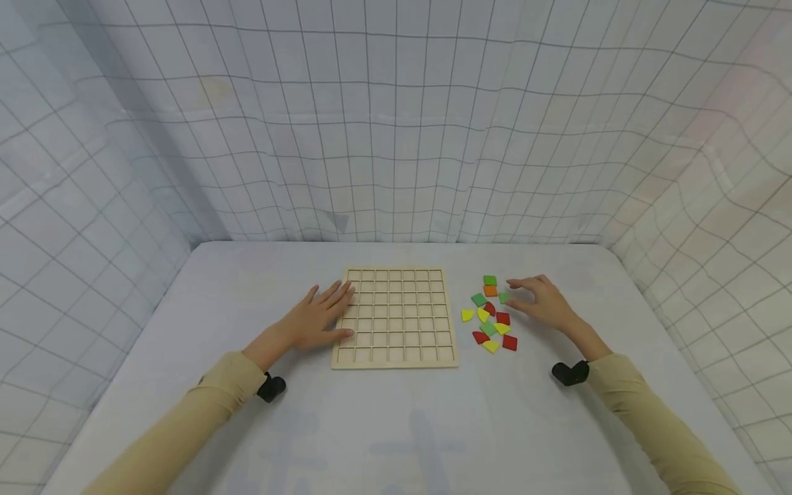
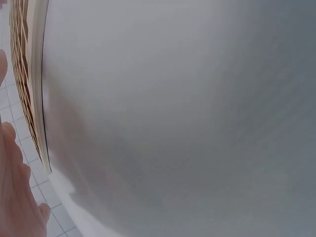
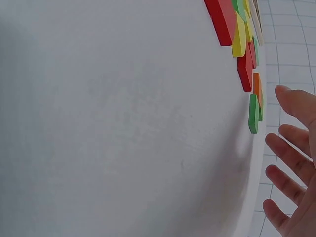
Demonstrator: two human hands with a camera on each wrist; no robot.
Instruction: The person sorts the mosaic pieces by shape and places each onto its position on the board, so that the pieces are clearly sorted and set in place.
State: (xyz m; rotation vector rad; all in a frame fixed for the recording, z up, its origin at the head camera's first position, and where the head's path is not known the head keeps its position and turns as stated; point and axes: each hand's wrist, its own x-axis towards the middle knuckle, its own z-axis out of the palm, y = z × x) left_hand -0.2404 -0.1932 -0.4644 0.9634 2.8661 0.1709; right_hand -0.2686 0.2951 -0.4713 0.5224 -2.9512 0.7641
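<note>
A pale wooden grid board (image 1: 396, 364) with square cells lies flat on the table. My left hand (image 1: 318, 318) rests at its left edge, fingers spread over the outer cells. To the right of the board is a loose cluster of small coloured tiles: green, orange and red squares, and yellow and red rounded wedges. My right hand (image 1: 540, 302) hovers at the cluster's right side, thumb and fingers apart around a light green tile (image 1: 504, 298). In the right wrist view a gap shows between the fingers and the green tile (image 3: 254, 113), and nothing is held.
An orange tile (image 1: 490, 291) and a green tile (image 1: 490, 280) sit at the far end of the cluster, a red square tile (image 1: 510, 342) at the near end. White grid-patterned curtains (image 1: 396, 137) hang behind the table (image 1: 396, 426) and along both sides.
</note>
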